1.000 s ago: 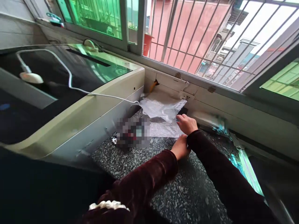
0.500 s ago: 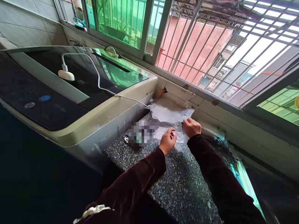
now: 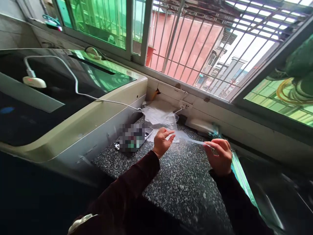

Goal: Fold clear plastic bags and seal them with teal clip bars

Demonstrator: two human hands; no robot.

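Observation:
A thin, translucent plastic film (image 3: 189, 139) is stretched between my hands above the speckled stone counter (image 3: 181, 182). Its left end is pinched in my left hand (image 3: 162, 143), thumb and fingers closed together. My right hand (image 3: 221, 156) grips the other end between thumb and forefinger, a little nearer to me. Whether the film is a flat bag or a loose sheet, I cannot tell. Just beyond my left hand lie crumpled clear plastic bags (image 3: 158, 112). A dark item (image 3: 133, 138), blurred out in the picture, rests left of that hand.
A washing machine (image 3: 122, 94) stands on the left, a white cable (image 3: 97, 98) with a small white device (image 3: 34, 82) on its lid. Behind the counter is a wall socket (image 3: 184, 105) beneath a barred window (image 3: 190, 49). Small white bits (image 3: 117, 147) lie beside the blurred item.
My right hand has moved right and nearer, away from the crumpled bags, drawing the film out. My left hand has closed on the film's other end. The view has swung right.

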